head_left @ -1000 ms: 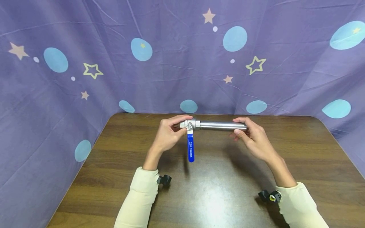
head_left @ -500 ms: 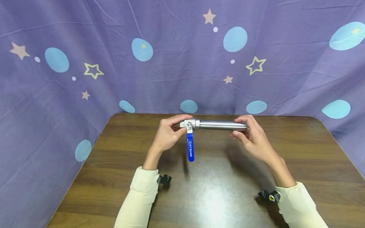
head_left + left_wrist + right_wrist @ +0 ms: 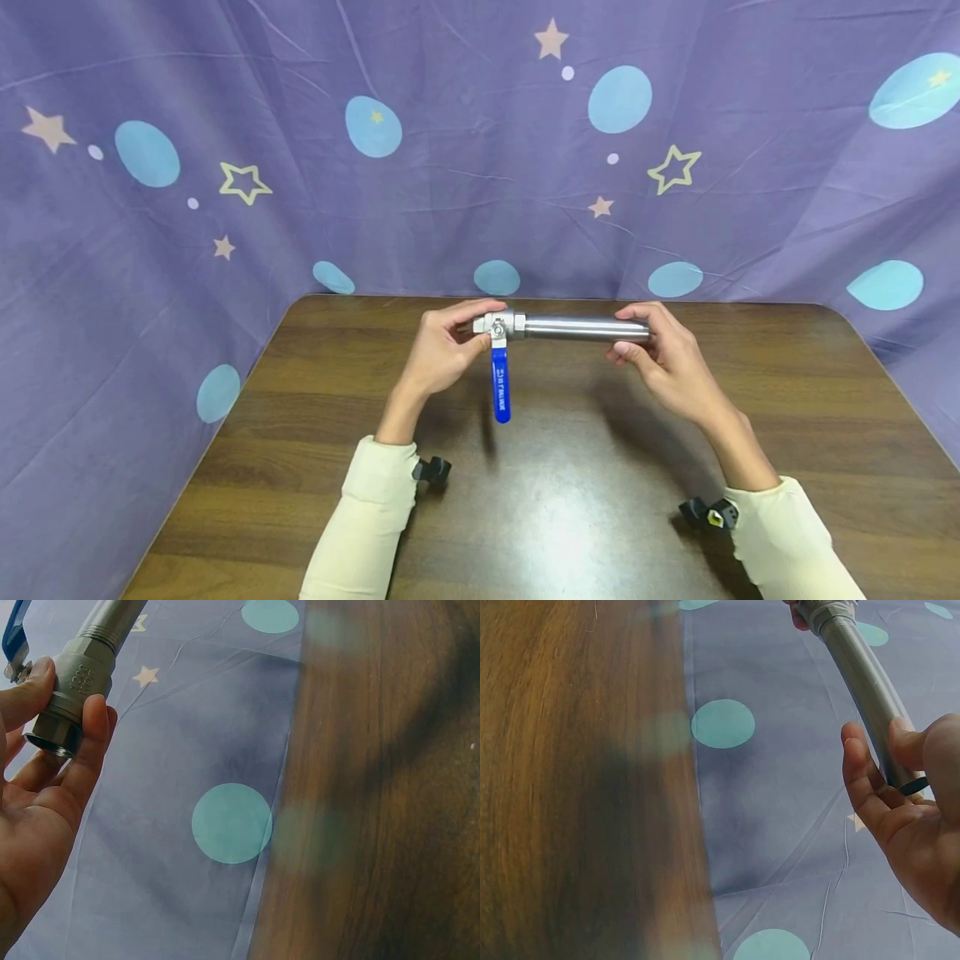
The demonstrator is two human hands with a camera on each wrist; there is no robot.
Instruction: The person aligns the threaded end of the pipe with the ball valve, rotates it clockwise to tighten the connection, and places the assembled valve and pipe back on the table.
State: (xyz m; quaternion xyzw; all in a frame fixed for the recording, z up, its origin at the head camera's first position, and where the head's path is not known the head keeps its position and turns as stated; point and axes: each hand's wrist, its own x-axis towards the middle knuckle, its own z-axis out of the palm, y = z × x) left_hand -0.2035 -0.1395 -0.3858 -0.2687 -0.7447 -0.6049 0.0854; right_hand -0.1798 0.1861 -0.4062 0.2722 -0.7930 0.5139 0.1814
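A steel ball valve (image 3: 509,323) with a blue lever handle (image 3: 501,386) is joined to a straight steel pipe (image 3: 570,327). Both are held level above the table, and the lever points toward the person, across the pipe. My left hand (image 3: 441,350) grips the valve body at its left end, thumb on the near side and fingers behind. In the left wrist view the valve's open hexagonal end (image 3: 56,735) shows between thumb and fingers. At the pipe's far right end, my right hand (image 3: 671,362) holds it between thumb and fingers. Threads show where pipe meets valve in the left wrist view.
Below the hands is a brown wood-grain table (image 3: 300,467) with rounded back corners. A purple curtain (image 3: 450,225) with stars and blue dots hangs behind and along the left. Black mounts (image 3: 432,471) sit at the wrists by the cream sleeves.
My right hand's thumb and fingers have shifted slightly around the pipe end. The left hand keeps its place on the valve, and valve and pipe stay nearly still.
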